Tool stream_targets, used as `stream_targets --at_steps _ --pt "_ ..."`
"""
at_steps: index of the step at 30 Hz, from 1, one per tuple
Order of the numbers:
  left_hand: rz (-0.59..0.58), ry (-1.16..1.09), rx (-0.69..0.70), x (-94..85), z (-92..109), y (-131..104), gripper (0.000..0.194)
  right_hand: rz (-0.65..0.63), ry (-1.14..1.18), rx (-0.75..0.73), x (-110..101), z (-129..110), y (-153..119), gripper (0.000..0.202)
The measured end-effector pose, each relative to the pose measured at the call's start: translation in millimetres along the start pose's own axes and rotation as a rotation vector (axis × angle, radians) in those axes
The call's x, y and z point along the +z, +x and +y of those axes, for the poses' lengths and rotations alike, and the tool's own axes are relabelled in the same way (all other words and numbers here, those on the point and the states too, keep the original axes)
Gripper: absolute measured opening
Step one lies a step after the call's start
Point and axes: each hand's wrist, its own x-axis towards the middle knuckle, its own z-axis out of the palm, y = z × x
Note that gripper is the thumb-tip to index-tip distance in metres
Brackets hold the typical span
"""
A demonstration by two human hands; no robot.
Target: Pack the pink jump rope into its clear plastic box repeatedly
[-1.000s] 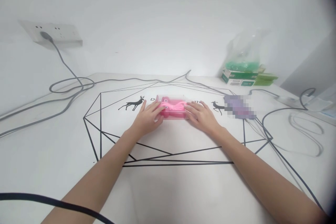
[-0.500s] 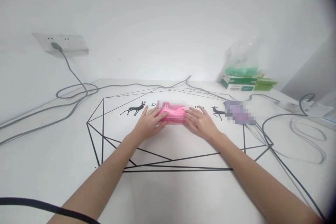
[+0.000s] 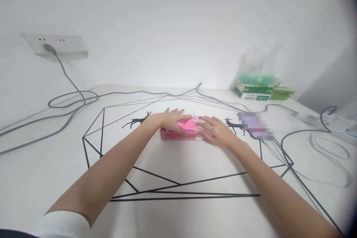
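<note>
A small clear plastic box [image 3: 178, 135] sits on the table at the centre, with a bright pink item [image 3: 188, 124] inside whose kind I cannot make out. My left hand [image 3: 170, 119] lies across the top of the box from the left, fingers stretched toward its far side and thumb over the pink item. At the right end of the box is my right hand [image 3: 215, 130], its fingers spread and the tips at or very close to the box's edge. Part of the box and its contents is hidden under my left hand.
A phone-like purple object [image 3: 255, 126], partly blurred out, lies to the right among thin cables. Green-and-white boxes [image 3: 253, 91] with a clear bag [image 3: 258, 68] on top stand at the back right. Grey cable [image 3: 74, 96] loops at left, below a wall socket [image 3: 65, 46].
My left hand has shifted from the box's left end to over its top. My right hand stays by the right end. The view has tilted and moved slightly.
</note>
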Motion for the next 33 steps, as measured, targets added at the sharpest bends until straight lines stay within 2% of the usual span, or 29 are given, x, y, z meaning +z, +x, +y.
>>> stream_targets --at_steps 4,9,18,22,27,33 --pt "0.004 -0.003 0.037 -0.1 2.3 2.7 0.084 -0.006 0.026 -0.038 -0.1 8.7 7.7 0.038" --pt "-0.040 -0.034 0.048 -4.6 8.5 -6.0 0.083 0.004 0.159 0.034 -0.3 13.6 14.0 0.036" --pt "-0.093 -0.064 -0.040 -8.9 41.4 -35.6 0.088 0.026 0.417 0.009 -14.2 9.6 16.2 0.028" --pt "-0.133 -0.088 -0.107 -12.0 44.5 -39.4 0.090 -0.026 0.479 0.016 -18.5 7.5 14.4 0.029" --pt "-0.116 -0.110 -0.095 -12.1 41.3 -40.0 0.085 -0.097 0.495 0.018 -11.3 14.1 13.6 0.031" --pt "-0.073 -0.163 -0.091 -4.4 49.5 -44.2 0.084 -0.072 0.464 0.011 0.3 19.9 14.5 0.029"
